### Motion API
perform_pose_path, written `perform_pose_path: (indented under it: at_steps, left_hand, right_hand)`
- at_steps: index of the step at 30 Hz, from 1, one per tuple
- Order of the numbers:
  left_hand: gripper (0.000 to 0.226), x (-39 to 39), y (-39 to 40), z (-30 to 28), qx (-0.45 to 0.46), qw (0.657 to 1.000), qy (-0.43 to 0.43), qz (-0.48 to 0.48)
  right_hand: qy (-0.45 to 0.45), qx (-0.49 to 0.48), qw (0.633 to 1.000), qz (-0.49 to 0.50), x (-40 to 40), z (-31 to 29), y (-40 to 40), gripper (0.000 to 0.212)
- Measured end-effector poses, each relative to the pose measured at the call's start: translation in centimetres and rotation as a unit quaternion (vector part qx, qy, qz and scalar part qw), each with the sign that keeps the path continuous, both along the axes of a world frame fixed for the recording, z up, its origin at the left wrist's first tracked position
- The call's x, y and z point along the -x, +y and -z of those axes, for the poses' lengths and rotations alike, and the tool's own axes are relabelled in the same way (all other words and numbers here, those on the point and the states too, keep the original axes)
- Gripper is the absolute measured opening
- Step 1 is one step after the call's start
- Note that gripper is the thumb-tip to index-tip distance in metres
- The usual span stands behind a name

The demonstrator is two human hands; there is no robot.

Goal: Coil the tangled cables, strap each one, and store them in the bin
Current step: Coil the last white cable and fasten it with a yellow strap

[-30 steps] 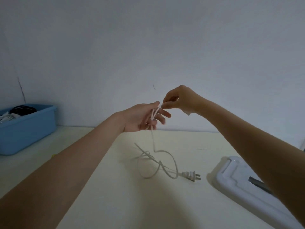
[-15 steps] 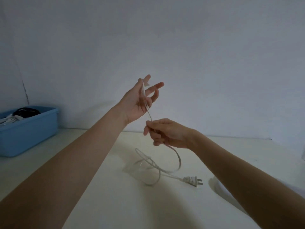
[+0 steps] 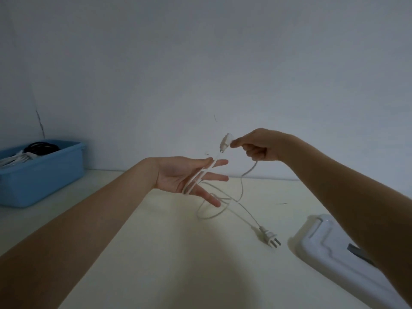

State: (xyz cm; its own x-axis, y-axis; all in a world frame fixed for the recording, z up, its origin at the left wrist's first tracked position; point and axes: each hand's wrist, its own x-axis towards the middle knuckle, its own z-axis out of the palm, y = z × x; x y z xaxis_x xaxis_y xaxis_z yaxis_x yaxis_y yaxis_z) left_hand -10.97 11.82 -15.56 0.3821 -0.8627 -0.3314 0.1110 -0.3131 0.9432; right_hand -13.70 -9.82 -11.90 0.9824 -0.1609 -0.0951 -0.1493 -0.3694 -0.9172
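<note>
Head view shows dim, bluish light that flattens detail over most of the scene. The left hand [image 3: 191, 177] is held palm up above the surface [image 3: 156, 253], fingers straight and spread. A loop of the white cable [image 3: 242, 186] lies across its palm and runs up between the fingers; no finger curls round it. The right hand [image 3: 260, 144] is raised a little higher, fingers curled, pinching the cable just beside a small white connector [image 3: 225, 142] at its upper end. How the connector is built is too blurred to tell. From this hand the cable hangs down, passes behind the left fingertips, and forms a loose ring on the surface. Where the strands cross under the left fingers they merge, so their order cannot be made out. The far end finishes in a two-pin plug [image 3: 269, 236] lying flat on the surface, well apart from both hands.

At the left edge stands a blue bin [image 3: 42, 177], cut off by the frame. Inside it a dark coil [image 3: 41, 148] and some pale cables [image 3: 15, 159] show above the rim; the rest is hidden by the wall of the bin. At the lower right lies a white lid [image 3: 330, 248], partly covered by the right forearm and cut off by the frame.
</note>
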Motion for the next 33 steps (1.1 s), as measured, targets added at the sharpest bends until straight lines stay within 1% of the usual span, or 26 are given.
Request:
perform_pose_path:
  at_steps: [4, 8, 11, 14, 17, 19, 21, 23, 25, 27, 29, 31, 33]
  left_hand:
    - [0.044, 0.1, -2.1, 1.4, 0.038, 0.999, 0.033, -0.012]
    - [0.043, -0.1, -2.6, 2.6, 0.080, 0.991, 0.104, -0.020]
    - [0.042, -0.3, -2.3, 2.5, 0.101, 0.987, 0.122, -0.023]
    - [0.047, -0.4, -2.2, 2.0, 0.077, 0.989, 0.125, -0.015]
    - [0.052, -0.4, -2.6, 1.3, 0.006, 0.993, 0.097, -0.068]
    - [0.054, -0.4, -2.9, 0.9, -0.024, 0.992, 0.079, -0.096]
    - [0.055, -0.6, -3.2, 0.7, -0.022, 0.990, 0.084, -0.115]
    - [0.051, -0.7, -3.5, 1.0, -0.001, 0.988, 0.091, -0.127]
    - [0.046, -1.2, -3.7, 1.2, 0.039, 0.981, 0.104, -0.159]
    - [0.040, -1.9, -3.8, 1.3, 0.111, 0.961, 0.133, -0.217]
    - [0.031, -2.8, -3.9, 0.7, 0.197, 0.926, 0.144, -0.288]
    - [0.028, -3.2, -3.8, -0.6, 0.270, 0.893, 0.128, -0.335]
    - [0.032, -3.2, -3.6, -2.4, 0.324, 0.865, 0.121, -0.364]
  right_hand:
    - [0.007, -0.091, 0.995, 0.048, -0.7, 0.2, 0.6, 0.026]
    - [0.028, -0.106, 0.990, 0.090, -0.8, 1.0, 0.5, 0.035]
    - [0.026, -0.115, 0.985, 0.123, -0.8, 1.5, 0.2, 0.034]
    - [0.004, -0.127, 0.981, 0.145, -1.1, 1.6, 0.3, 0.033]
    - [-0.011, -0.115, 0.983, 0.141, -1.3, 1.4, 0.7, 0.033]
    - [-0.015, -0.105, 0.987, 0.124, -1.3, 1.3, 0.9, 0.035]
    - [-0.022, -0.112, 0.988, 0.101, -1.3, 1.2, 1.1, 0.036]
    - [-0.046, -0.136, 0.988, 0.058, -1.1, 1.0, 1.3, 0.036]
    - [-0.072, -0.164, 0.984, -0.017, -0.5, 0.4, 1.9, 0.030]
    - [-0.095, -0.181, 0.974, -0.096, 0.4, -0.4, 2.9, 0.019]
    - [-0.103, -0.175, 0.966, -0.162, 1.2, -0.7, 3.7, 0.022]
    - [-0.086, -0.146, 0.960, -0.222, 1.7, -0.4, 4.5, 0.025]
    - [-0.059, -0.092, 0.958, -0.265, 1.7, 0.8, 5.0, 0.025]
